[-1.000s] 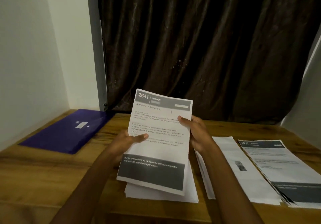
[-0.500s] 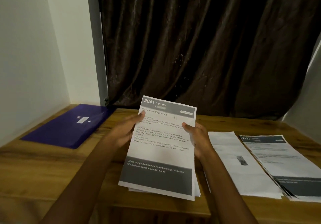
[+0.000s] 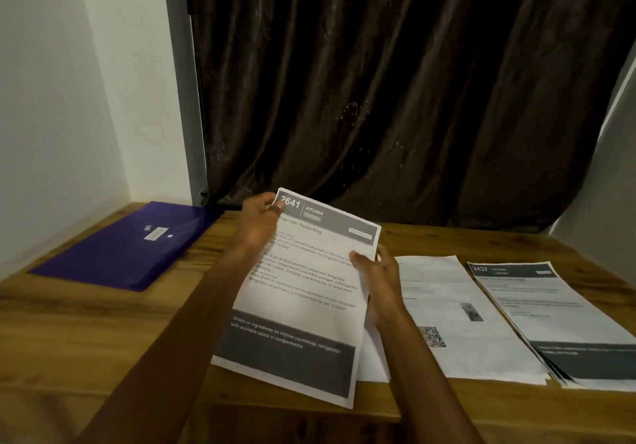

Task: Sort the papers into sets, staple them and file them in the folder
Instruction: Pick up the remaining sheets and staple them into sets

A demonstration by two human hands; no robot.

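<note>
A printed sheet headed "2641 KITCHEN" [image 3: 303,309] is held tilted over the wooden table [image 3: 86,333]. My left hand [image 3: 258,218] pinches its top left corner. My right hand [image 3: 378,278] grips its right edge with the thumb on top. White paper [image 3: 373,357] shows under the sheet's right side. To the right lie a white paper with a QR code [image 3: 454,316] and a stack headed "2437" [image 3: 550,319]. A purple folder [image 3: 134,244] lies shut at the far left. No stapler is in view.
A dark brown curtain [image 3: 395,92] hangs behind the table. A white wall [image 3: 51,116] bounds the left side. The table's front edge [image 3: 292,423] runs just below the held sheet.
My left hand has slid from the sheet's left edge up to its top left corner. The sheet now lies lower and tilts more to the right.
</note>
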